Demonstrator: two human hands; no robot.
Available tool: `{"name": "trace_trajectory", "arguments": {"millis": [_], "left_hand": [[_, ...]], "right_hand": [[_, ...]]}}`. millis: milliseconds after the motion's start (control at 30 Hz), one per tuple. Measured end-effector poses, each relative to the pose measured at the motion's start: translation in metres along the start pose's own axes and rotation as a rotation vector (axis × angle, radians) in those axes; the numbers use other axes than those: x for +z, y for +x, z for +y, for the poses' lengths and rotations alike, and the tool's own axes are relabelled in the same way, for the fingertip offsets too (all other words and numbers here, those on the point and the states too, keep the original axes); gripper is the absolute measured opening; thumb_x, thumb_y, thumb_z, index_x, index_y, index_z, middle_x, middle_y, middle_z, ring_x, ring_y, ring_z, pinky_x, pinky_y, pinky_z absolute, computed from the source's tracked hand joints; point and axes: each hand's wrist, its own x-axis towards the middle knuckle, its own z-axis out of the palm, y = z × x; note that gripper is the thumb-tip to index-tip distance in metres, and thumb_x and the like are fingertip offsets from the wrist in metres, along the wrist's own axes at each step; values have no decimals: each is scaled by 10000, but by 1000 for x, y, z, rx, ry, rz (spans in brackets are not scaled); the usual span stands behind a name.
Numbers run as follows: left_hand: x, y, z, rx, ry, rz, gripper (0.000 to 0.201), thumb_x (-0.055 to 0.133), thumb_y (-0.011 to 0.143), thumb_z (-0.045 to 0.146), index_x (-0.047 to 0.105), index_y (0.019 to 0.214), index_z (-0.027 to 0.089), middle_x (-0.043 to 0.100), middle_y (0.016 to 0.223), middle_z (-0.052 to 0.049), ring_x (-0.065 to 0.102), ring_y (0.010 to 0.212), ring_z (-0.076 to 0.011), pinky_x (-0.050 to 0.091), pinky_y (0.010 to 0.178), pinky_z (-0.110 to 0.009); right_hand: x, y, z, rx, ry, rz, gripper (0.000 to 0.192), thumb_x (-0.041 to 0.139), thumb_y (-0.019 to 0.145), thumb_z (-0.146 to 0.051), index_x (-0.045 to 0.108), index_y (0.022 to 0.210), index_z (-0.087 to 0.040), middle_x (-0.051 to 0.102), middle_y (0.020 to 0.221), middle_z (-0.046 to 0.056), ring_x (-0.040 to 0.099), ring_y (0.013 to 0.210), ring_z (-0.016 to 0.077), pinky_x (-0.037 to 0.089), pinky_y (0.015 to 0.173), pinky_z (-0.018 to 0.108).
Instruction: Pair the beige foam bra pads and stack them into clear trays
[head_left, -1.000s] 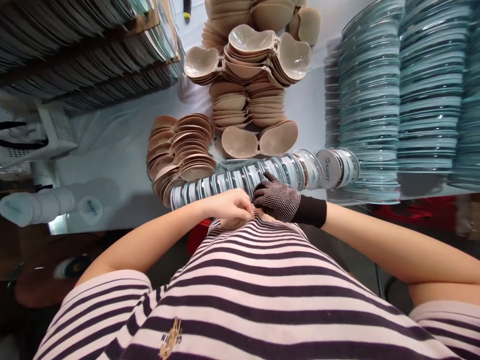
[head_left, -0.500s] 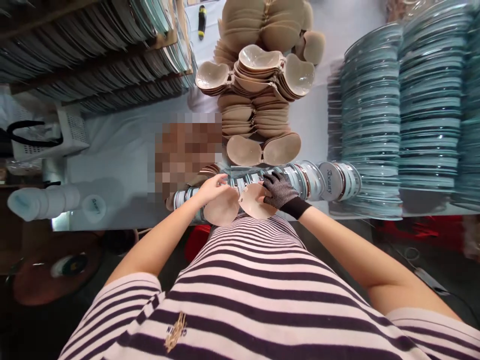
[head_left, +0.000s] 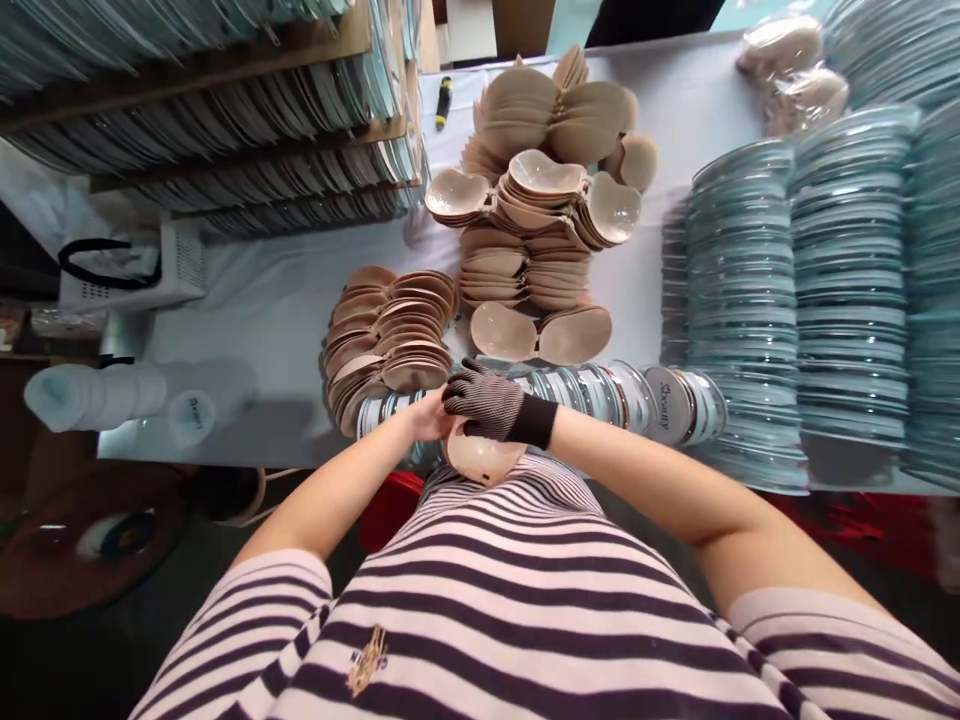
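Close to my body at the table's front edge, a beige stick-on bra [head_left: 484,460] is between my hands, with one cup plainly showing and the rest covered. My bare left hand [head_left: 430,414] is closed at its upper left edge, fingertips partly hidden by the other hand. Wearing a striped dark glove, my right hand [head_left: 491,402] lies across the top of the bra, its fingers curled over toward my left hand. Just behind both hands runs a row of round clear cases [head_left: 592,390] on their sides. Another open bra [head_left: 541,334] rests beyond it.
Stacked beige cups [head_left: 394,335] stand left of my hands, with more bra stacks [head_left: 540,200] straight ahead. Tall rows of clear plastic shells [head_left: 742,300] line the right. A loaded rack [head_left: 300,150], white basket [head_left: 182,260] and toppled white tubs [head_left: 97,397] are on the left.
My hands have come together and the bra, spread with two cups side by side before, now shows one cup. My right hand moved left. The view has shifted, showing more of the table's far side.
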Motion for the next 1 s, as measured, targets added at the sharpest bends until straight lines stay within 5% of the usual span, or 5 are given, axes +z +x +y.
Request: {"name": "trace_trajectory", "arguments": {"millis": [133,267,533,733,1000], "left_hand": [[8,1,-21,60,-303,26,627,828,656,491,683,1159,146,753,1089,-128,680,1041,-270,516,956,-405],[14,9,-26,161,-193,197,594,818,643,309,677,1188,120,745,1084,-127,672,1054,-306,527,955,-431],[-15,4,9,371,145,770,1088,886,569,510,430,1512,218,357,1607,-162,338,1478,-385,260,1222,-532],[-9,24,61,402,-498,24,653,713,790,592,636,1293,182,661,1335,-162,628,1225,-332,510,1009,-435],[-5,55,39,103,-903,189,251,573,851,300,666,1040,161,640,610,-10,605,501,-145,550,559,-290]], "right_hand": [[-8,-9,56,315,-216,95,416,666,870,-339,686,1234,-139,648,1309,189,572,1199,336,414,1058,505],[6,4,97,392,-358,-283,493,722,796,-247,683,1278,-149,493,1522,196,420,1386,406,301,1141,552],[-70,-8,96,394,48,65,291,588,899,-272,727,1082,-94,753,1024,119,653,853,209,486,771,292],[-103,3,48,326,-153,-209,234,662,872,-272,768,1032,-138,767,964,106,670,825,224,460,737,294],[-10,-22,21,300,-434,-19,253,530,953,-197,753,1066,-159,715,1193,164,600,1123,292,391,1055,524]]}}
